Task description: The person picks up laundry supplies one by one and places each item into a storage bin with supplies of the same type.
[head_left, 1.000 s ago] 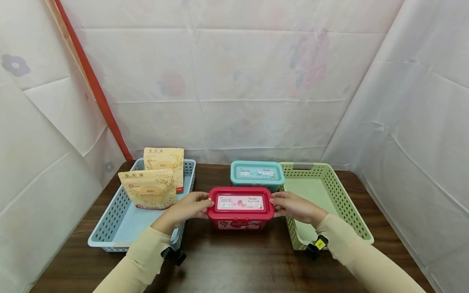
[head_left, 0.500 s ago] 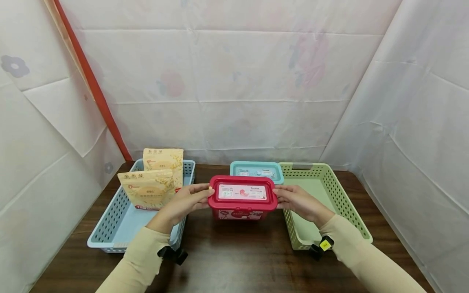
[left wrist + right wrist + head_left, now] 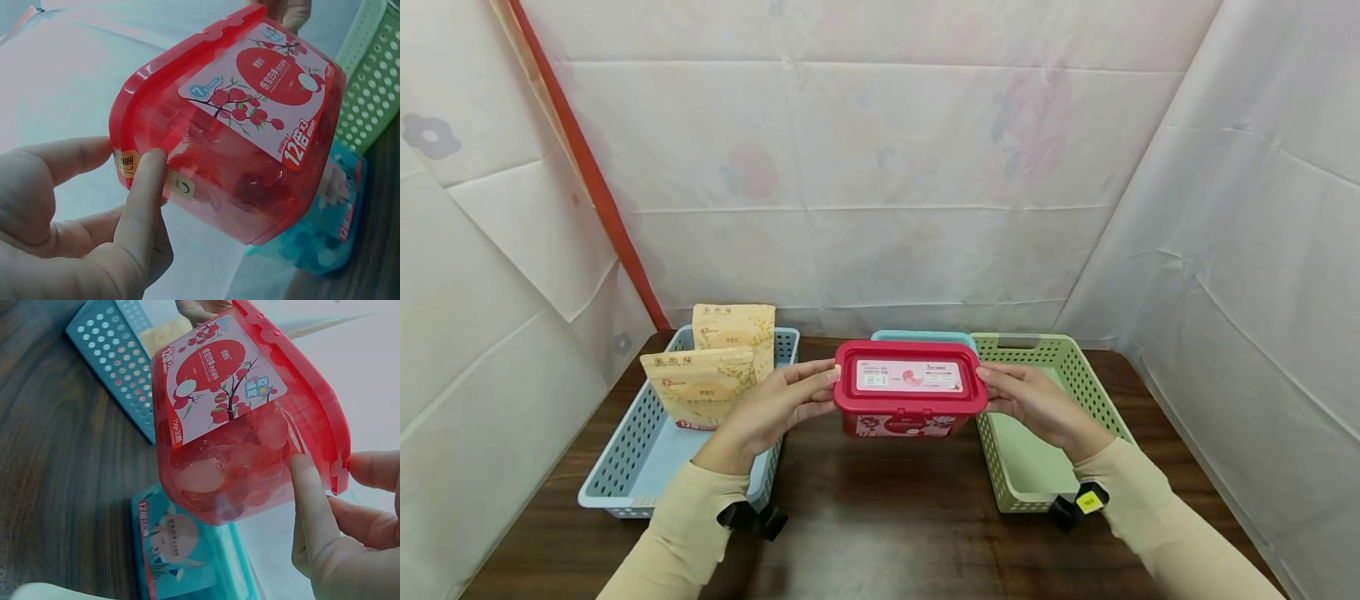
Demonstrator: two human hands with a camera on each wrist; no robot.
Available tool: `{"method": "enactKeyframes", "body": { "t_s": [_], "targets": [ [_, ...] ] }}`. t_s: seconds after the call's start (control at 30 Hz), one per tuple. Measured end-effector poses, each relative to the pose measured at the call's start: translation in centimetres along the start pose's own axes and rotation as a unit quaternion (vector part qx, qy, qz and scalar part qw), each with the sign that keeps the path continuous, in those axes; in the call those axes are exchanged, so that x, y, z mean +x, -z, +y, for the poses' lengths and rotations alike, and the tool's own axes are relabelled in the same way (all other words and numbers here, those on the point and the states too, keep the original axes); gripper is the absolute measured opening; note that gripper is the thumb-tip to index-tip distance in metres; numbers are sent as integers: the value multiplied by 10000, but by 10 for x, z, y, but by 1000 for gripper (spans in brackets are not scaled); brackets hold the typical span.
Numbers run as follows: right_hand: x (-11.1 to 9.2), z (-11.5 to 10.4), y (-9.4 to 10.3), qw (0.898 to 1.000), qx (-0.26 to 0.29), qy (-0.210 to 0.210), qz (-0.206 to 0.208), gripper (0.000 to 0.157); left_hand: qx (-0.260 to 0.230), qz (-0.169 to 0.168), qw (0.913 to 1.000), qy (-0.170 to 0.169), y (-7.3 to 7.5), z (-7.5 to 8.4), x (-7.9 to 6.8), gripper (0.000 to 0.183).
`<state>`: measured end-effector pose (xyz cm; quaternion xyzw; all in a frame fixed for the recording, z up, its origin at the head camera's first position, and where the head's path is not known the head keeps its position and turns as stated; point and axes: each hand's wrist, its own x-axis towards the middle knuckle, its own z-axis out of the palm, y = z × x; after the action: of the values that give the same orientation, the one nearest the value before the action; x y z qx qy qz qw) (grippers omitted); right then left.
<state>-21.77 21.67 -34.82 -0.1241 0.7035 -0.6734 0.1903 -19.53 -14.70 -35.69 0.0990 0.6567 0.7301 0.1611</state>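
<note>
Both hands hold up a red plastic box with a lid, its printed label facing the person and rounded shapes showing through its translucent walls. My left hand grips its left end, thumb at the lid's rim and fingers against the side, as the left wrist view shows. On the opposite end my right hand grips in the same way. The box hangs above the dark table, nearly level. Behind and below it is a teal lidded box, mostly hidden in the head view.
On the left stands a light blue perforated basket with two yellow pouches, a front one and a rear one, upright in it. A green perforated basket stands on the right. White cloth hangs behind and at the sides.
The hands have lifted the red box and carried it slightly right. It now covers most of the teal box in the head view. The baskets and pouches stay put.
</note>
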Motion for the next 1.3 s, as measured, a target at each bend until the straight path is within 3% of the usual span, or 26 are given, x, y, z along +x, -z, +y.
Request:
{"method": "enactKeyframes", "body": {
  "t_s": [0.47,0.97,1.3],
  "targets": [
    [-2,-5,5,9998,178,89,67,53,-230,-48,9996,-145,-6,9,0,53],
    [-5,-7,22,9995,97,223,194,56,-402,1,9991,-165,-22,6,17,52],
    [-17,-4,43,9972,504,433,331,27,-444,-100,9987,-210,-45,4,36,51]
  ]
}}
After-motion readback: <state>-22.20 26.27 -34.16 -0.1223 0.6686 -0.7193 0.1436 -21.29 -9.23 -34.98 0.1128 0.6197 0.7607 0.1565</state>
